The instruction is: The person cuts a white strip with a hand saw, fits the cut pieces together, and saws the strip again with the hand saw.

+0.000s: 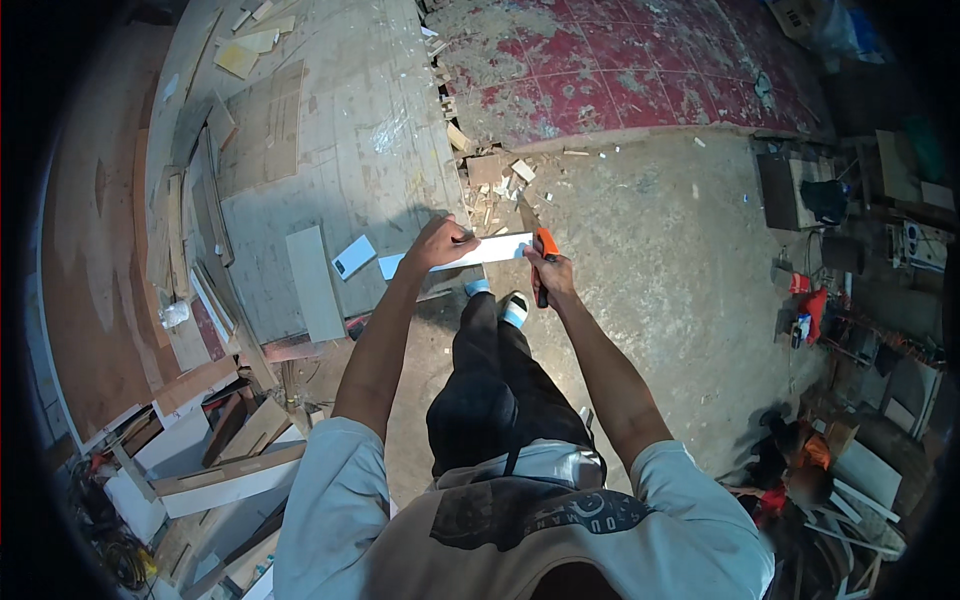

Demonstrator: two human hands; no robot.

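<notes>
A narrow white board [505, 248] lies across the right edge of the plywood work surface [340, 130], its right end sticking out over the floor. My left hand [445, 243] is closed over the board's middle and presses it down. In my right hand [555, 275] is a handsaw with an orange and black handle [547, 243]. Its blade [527, 213] points away from me, close to the board's right end. Whether the teeth touch the wood I cannot tell. Left of the board lie a small white rectangular object [353, 257], perhaps a phone, and a pale plank [315, 283].
Offcuts [485, 170] litter the concrete floor [660, 240] beyond my hands. Boards and scraps [230, 470] are piled at the lower left. Clutter [810, 200] lines the right side, with a person [805, 465] at the lower right. Red tiling [610, 80] lies at the back.
</notes>
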